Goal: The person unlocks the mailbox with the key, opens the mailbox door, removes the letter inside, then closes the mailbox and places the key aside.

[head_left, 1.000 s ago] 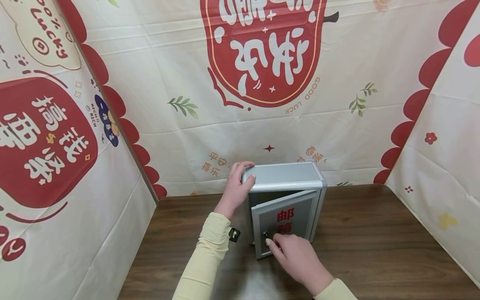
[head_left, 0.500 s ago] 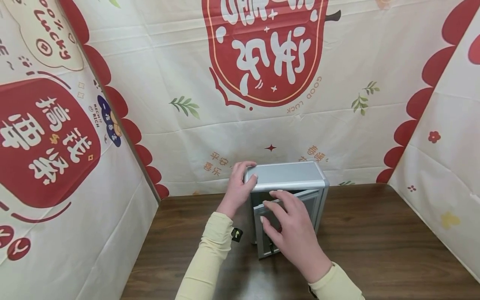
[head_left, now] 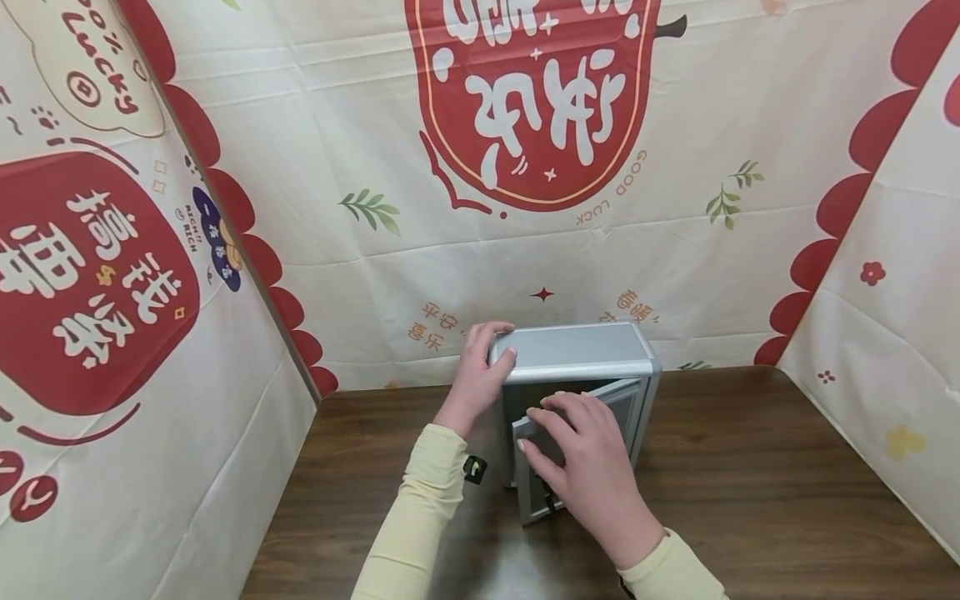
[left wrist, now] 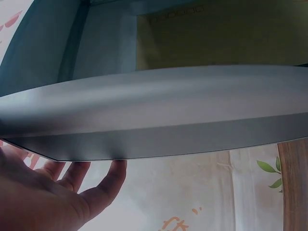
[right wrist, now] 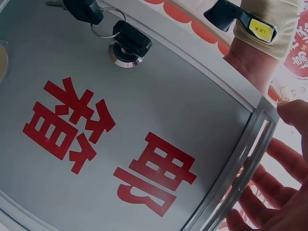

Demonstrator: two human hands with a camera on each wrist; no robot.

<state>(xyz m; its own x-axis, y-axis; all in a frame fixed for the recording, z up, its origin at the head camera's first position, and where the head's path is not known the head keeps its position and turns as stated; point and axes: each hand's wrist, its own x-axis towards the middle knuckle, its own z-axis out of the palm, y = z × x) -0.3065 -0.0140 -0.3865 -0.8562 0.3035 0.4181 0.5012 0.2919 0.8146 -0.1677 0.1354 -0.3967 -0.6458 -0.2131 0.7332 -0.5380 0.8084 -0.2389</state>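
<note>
A grey metal mailbox point(head_left: 581, 346) stands upright on the table, its front door point(head_left: 628, 407) ajar. My left hand point(head_left: 478, 379) grips the top left corner, thumb on top and fingers behind. At the door's upper free corner, my right hand point(head_left: 592, 462) has its fingers curled over the edge, thumb on the near side. Red characters mark the door in the right wrist view, where a black-headed key point(right wrist: 132, 38) sits in the lock and a second key point(right wrist: 83, 9) hangs from its ring. Inside, a brownish-yellow envelope point(left wrist: 221, 38) shows in the left wrist view.
The dark wooden table point(head_left: 772, 483) extends to both sides of the mailbox. Printed white cloth point(head_left: 300, 192) with red scallops encloses it at the back, left and right. A black wrist strap piece point(head_left: 474, 469) sits at my left cuff.
My right hand has left the key at the lock and moved up to the door's top edge. The door stands slightly wider. My left hand keeps its hold on the corner.
</note>
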